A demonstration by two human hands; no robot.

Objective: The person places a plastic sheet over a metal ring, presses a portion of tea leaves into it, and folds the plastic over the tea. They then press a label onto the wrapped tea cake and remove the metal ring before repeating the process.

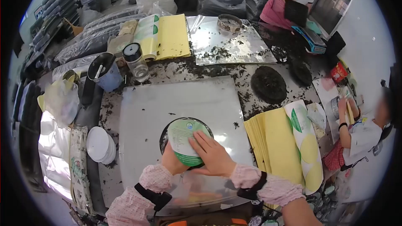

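Observation:
A round label, green and white with small print (183, 136), lies over a dark round container (164, 139) above the middle of a shiny metal sheet (142, 113). My left hand (173, 160) grips the container's lower left side, its fingers partly hidden beneath. My right hand (215, 155) lies on the label's right side with its fingers stretched out, the thumb near the lower rim. Pink patterned sleeves and black wrist straps cover both forearms. What is inside the container is hidden.
Yellow sheets (276, 146) lie at the right, white discs (99, 144) at the left. Behind are a clear jar (138, 65), a blue bin (109, 77), a dark round cake (269, 84) and scattered dark bits. Two people sit at the right, one holding a dark slab (296, 13).

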